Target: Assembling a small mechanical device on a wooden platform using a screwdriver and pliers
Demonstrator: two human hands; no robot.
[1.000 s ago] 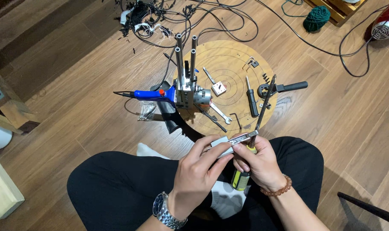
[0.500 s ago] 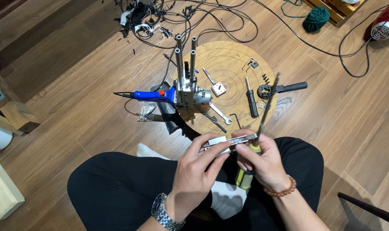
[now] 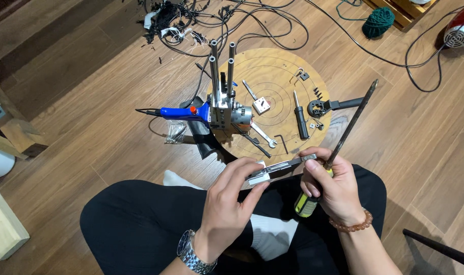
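Observation:
My left hand [image 3: 231, 201] pinches one end of a slim silver metal bar [image 3: 277, 168] held over my lap. My right hand [image 3: 329, 188] grips a long screwdriver [image 3: 350, 125] with a yellow-green handle, shaft pointing up and away, while its fingertips also touch the bar's far end. Beyond my knees lies a round wooden board [image 3: 280, 76] with a metal tufting machine [image 3: 222, 109], blue handled, standing at its left edge.
On the board lie a wrench [image 3: 262, 135], a small black screwdriver [image 3: 300, 122], a hex key [image 3: 284, 142], a small metal block [image 3: 261, 106] and a black part [image 3: 326, 107]. Tangled black cables [image 3: 232, 20] lie behind. A green yarn ball [image 3: 378, 21] and red appliance [image 3: 458, 30] sit far right.
Both hands have lifted the bar slightly and shifted it; the screwdriver shaft has tilted more to the right. Everything on the board is unmoved.

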